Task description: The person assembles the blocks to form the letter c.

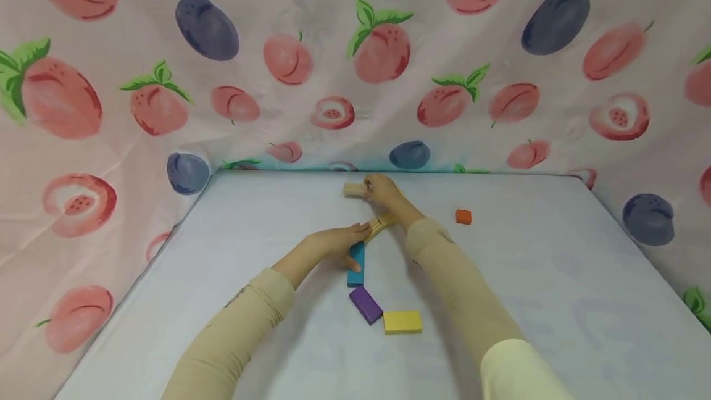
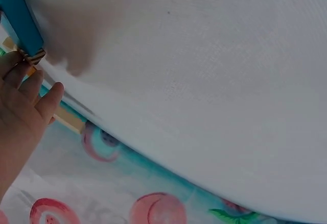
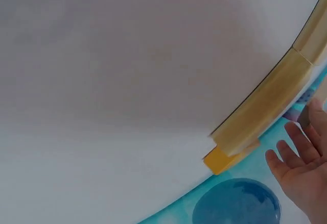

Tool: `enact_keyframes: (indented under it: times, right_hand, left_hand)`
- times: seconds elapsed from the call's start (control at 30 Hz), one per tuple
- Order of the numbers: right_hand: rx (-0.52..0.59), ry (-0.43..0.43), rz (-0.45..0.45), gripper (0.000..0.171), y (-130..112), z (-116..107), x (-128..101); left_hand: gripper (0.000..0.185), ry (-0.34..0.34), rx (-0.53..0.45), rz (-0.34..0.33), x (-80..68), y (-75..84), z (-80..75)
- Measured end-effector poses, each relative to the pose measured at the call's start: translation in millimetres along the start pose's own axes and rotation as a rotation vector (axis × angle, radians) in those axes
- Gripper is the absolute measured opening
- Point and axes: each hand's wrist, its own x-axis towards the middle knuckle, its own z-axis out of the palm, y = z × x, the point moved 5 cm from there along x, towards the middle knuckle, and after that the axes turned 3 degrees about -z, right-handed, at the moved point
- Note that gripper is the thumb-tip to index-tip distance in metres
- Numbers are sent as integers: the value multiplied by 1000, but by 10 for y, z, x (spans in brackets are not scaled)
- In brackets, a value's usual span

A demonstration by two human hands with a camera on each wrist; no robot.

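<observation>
In the head view my right hand (image 1: pixel 384 192) pinches a light wooden block (image 1: pixel 354 189) near the table's far edge; in the right wrist view its other fingers are spread. My left hand (image 1: pixel 336 243) lies over the middle of a line of blocks. Its thumb touches a blue block (image 1: pixel 357 258), and its fingertips touch a striped wooden block (image 1: pixel 375 227) at the blue one's far end. Beyond that, the line bends right under my right forearm with wooden blocks (image 3: pixel 263 101) and a yellow-orange block (image 3: pixel 222 157).
Nearer me, a purple block (image 1: pixel 366 305) sits slanted below the blue one, with a yellow block (image 1: pixel 402 322) at its lower corner. A small orange block (image 1: pixel 463 216) stands apart on the right of the white table (image 1: pixel 533 276). Fruit-printed cloth (image 1: pixel 333 48) hangs behind.
</observation>
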Motion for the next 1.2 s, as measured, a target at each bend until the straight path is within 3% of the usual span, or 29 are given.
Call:
enact_keyframes:
  times: [0.43, 0.63, 0.97, 1.2]
  right_hand:
    - [33, 84, -27, 35, -53, -60, -203]
    - [124, 101, 11, 37, -34, -116, -262]
    - [208, 219, -31, 35, 79, -297, -432]
    - [250, 243, -40, 34, 154, -407, -589]
  left_hand:
    - [93, 5, -20, -16, 25, -52, 22]
    - [94, 1, -30, -23, 22, -74, 10]
    - [95, 14, 0, -39, 37, -62, -20]
    - [94, 8, -26, -42, 43, -19, 23]
